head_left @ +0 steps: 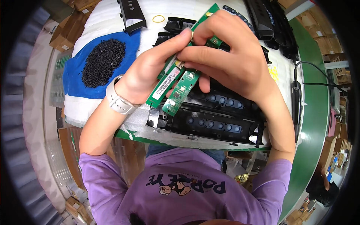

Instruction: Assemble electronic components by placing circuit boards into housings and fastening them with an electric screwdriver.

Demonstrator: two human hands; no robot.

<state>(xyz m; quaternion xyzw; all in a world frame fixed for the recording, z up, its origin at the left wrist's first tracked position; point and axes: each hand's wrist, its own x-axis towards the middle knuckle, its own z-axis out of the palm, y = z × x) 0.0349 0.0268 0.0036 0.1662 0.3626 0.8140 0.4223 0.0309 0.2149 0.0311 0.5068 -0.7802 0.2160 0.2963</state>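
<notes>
Two long, narrow green circuit boards are held over the table's near part, tilted with their far ends to the right. One circuit board point(154, 98) carries a white label; the other circuit board point(175, 98) lies beside it, showing small components. My left hand point(150, 65), with a pale watch on its wrist, is closed around the boards, thumb on top. My right hand point(234, 56) pinches at their middle, by a small pale connector point(180, 63); its fingertips partly hide what they grip. Below the boards lies a black plastic housing point(180, 125) with a row of grey-blue buttons.
A heap of small black screws point(103, 62) rests on a blue cloth point(75, 80) at the left. More black housings point(262, 22) lie at the far right, and one black housing point(132, 17) at the far left. A black cable point(311, 65) loops along the right edge. Another person point(324, 191) is at the lower right.
</notes>
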